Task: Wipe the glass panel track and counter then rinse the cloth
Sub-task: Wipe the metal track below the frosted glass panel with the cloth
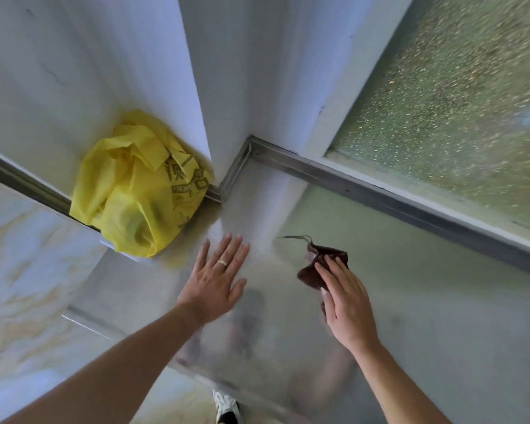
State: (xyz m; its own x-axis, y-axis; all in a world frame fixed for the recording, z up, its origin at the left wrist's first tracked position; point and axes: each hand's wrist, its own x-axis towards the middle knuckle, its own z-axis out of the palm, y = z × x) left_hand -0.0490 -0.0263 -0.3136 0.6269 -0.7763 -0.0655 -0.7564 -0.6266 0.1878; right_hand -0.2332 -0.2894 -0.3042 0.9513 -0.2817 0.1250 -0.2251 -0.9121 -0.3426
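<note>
The cloth [320, 269], dark brown and crumpled, is pressed flat onto the glass panel [410, 316] under the fingers of the right hand [346, 304]; it is not pinched, just pinned by an open palm, which looks suited to a sweeping wipe, and a loose thread is seen trailing from its far corner. The left hand [216, 278] is laid flat and spread on the same panel just beside it, holding nothing, seemingly there to brace or steady the surface while the other hand works. The cloth is placed near the middle of the panel, well short of the metal track [380, 194] that runs along the far edge below the frosted window [456, 102]. Clear room is left to the right and toward that track, so a stroke outward appears unobstructed. To the left, a yellow plastic bag [138, 188] is bunched against the wall corner, over the track's left run, and would likely need shifting before that stretch could be reached. The panel's near edge is seen just below the forearms.
</note>
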